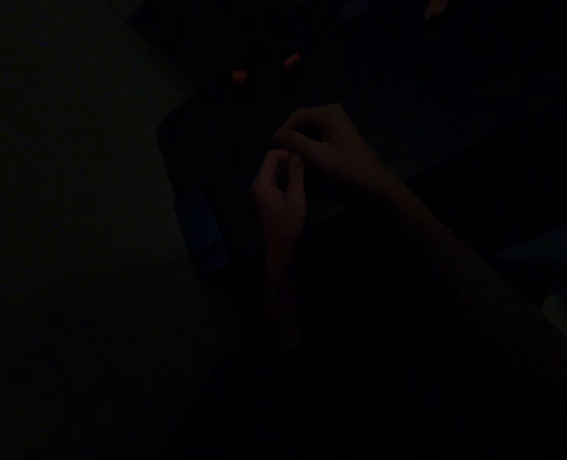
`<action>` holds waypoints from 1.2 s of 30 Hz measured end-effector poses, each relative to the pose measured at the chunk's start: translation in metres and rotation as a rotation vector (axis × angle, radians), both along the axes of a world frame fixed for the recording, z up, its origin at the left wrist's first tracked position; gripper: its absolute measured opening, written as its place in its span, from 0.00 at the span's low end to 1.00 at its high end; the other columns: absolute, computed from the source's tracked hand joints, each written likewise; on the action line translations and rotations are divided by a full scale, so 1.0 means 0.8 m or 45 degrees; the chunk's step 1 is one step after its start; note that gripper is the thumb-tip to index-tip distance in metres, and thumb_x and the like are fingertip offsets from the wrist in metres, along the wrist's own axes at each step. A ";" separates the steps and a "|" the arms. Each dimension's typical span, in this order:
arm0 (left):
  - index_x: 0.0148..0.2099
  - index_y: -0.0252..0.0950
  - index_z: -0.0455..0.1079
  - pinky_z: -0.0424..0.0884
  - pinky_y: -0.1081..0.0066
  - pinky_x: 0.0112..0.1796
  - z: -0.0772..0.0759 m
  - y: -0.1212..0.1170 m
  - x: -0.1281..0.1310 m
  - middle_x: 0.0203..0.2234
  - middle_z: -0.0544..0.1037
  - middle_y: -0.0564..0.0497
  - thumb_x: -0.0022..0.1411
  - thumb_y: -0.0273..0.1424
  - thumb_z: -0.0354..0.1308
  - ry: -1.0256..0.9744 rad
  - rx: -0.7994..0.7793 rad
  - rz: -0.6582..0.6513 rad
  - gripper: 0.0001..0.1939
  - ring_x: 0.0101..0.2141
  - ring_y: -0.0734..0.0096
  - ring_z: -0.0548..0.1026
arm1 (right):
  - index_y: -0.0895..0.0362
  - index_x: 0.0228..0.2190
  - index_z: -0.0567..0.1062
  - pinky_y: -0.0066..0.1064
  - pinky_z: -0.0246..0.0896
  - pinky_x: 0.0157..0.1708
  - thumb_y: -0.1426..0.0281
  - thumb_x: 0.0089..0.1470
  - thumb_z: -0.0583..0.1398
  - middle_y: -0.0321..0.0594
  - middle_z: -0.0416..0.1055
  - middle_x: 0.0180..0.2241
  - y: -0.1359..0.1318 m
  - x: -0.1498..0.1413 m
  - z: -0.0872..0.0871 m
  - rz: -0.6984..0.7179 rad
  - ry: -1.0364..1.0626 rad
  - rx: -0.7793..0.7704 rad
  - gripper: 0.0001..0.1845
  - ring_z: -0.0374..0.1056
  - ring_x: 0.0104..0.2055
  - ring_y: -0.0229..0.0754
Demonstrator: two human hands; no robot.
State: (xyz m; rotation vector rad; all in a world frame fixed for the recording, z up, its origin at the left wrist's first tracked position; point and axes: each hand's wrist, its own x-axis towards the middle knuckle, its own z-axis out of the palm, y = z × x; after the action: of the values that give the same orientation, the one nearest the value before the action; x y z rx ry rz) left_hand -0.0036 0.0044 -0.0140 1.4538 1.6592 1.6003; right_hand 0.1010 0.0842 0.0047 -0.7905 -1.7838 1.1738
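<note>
The scene is very dark. My left hand (283,191) is raised near the middle of the view, thumb and forefinger pinched together. Just above and to its right, my right hand (324,140) also pinches, its fingertips almost against the left ones. Whatever lies between the two pinches, if anything, is too dark or small to make out. Beyond the hands lie two small orange pieces, one short piece (240,76) on the left and one slanted piece (291,61) on the right.
A dark surface with a rounded corner (165,131) lies under the hands. At its left edge is a bluish flat rectangular thing (201,230). Another orange object (435,7) shows at the top right. A dim greenish floor or wall area (72,140) fills the left.
</note>
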 end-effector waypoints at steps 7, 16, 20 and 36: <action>0.34 0.42 0.68 0.71 0.68 0.31 0.001 -0.001 0.000 0.27 0.75 0.53 0.69 0.41 0.60 -0.001 -0.034 0.000 0.12 0.32 0.66 0.75 | 0.43 0.25 0.77 0.44 0.64 0.39 0.58 0.53 0.64 0.32 0.80 0.32 0.002 -0.002 -0.001 0.000 0.012 -0.032 0.07 0.72 0.40 0.53; 0.33 0.43 0.68 0.69 0.65 0.30 -0.002 0.001 0.001 0.26 0.73 0.53 0.69 0.40 0.61 -0.056 0.024 -0.026 0.12 0.29 0.66 0.73 | 0.43 0.26 0.78 0.42 0.64 0.40 0.60 0.57 0.61 0.32 0.79 0.33 0.000 0.000 -0.001 0.014 -0.003 0.007 0.09 0.73 0.40 0.51; 0.33 0.43 0.68 0.68 0.64 0.30 -0.004 0.002 -0.001 0.25 0.73 0.54 0.69 0.41 0.61 -0.073 0.057 -0.042 0.13 0.28 0.66 0.72 | 0.44 0.24 0.77 0.42 0.62 0.38 0.58 0.54 0.63 0.33 0.79 0.31 0.001 -0.001 -0.001 0.000 0.022 -0.023 0.09 0.72 0.39 0.51; 0.33 0.42 0.68 0.70 0.67 0.30 0.000 0.000 0.000 0.26 0.74 0.54 0.69 0.42 0.60 0.000 0.000 0.003 0.13 0.30 0.67 0.75 | 0.42 0.24 0.77 0.43 0.64 0.40 0.60 0.56 0.62 0.31 0.80 0.32 -0.001 0.001 0.002 0.002 -0.008 0.014 0.10 0.73 0.40 0.52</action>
State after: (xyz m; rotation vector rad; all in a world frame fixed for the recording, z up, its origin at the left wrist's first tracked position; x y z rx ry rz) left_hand -0.0039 0.0045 -0.0143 1.4522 1.6619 1.6015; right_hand 0.1016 0.0836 0.0063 -0.7868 -1.7950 1.1630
